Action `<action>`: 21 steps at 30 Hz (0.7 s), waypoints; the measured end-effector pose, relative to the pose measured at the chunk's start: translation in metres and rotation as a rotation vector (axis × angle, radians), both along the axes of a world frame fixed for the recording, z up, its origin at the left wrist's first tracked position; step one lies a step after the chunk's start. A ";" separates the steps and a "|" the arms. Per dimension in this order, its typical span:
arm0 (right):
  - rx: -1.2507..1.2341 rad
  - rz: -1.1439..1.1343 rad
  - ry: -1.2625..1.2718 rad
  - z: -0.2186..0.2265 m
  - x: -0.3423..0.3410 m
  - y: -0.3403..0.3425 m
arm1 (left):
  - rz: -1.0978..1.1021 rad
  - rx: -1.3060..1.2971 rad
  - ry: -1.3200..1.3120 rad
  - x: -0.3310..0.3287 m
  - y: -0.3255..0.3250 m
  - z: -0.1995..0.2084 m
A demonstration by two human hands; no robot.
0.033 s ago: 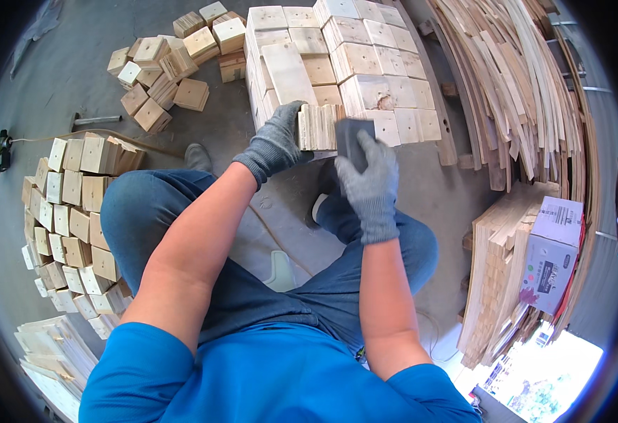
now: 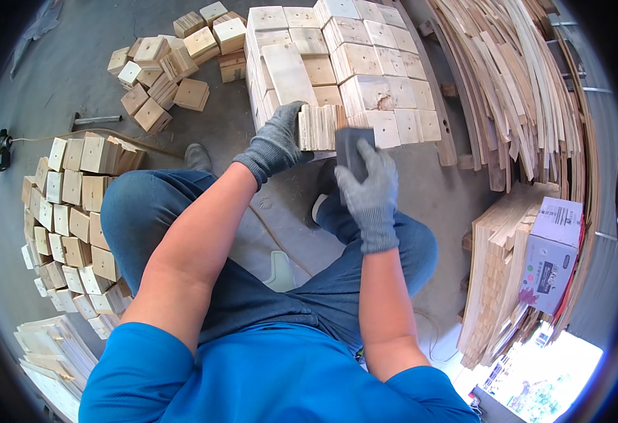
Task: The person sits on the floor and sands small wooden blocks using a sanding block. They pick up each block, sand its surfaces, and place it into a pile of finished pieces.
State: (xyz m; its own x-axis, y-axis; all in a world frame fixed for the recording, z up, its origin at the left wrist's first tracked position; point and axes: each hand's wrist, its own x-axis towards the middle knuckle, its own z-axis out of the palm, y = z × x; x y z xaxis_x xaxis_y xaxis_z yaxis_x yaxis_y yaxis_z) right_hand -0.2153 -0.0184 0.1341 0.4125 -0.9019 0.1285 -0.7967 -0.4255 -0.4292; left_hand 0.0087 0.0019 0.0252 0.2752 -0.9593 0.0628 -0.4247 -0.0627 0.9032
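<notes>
Left hand [image 2: 279, 137], gloved, is clamped on the left end of a bundle of thin wooden slats [image 2: 317, 127], just right of its fingers. Right hand [image 2: 371, 180], gloved, grips a dark block [image 2: 352, 151] at the bundle's right end; contact cannot be told. Progress, judged: this bundle is in hand, not set down. Beyond both hands, a neat stack of wooden blocks [image 2: 376, 60] stands in rows; far left of the left hand, a loose heap [image 2: 190, 94] lies unordered. Which of these is finished: cannot tell.
</notes>
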 end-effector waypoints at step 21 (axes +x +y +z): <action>-0.105 0.038 0.171 0.008 0.072 -0.080 | 0.000 -0.092 0.087 -0.006 -0.005 -0.021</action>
State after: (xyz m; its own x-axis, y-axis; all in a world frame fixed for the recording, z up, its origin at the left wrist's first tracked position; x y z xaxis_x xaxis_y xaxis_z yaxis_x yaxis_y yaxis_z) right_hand -0.1432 -0.0982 0.1421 0.4702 -0.8703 0.1463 -0.8364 -0.4924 -0.2409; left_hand 0.0025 -0.0031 0.0044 0.2839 -0.9505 0.1263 -0.3446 0.0218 0.9385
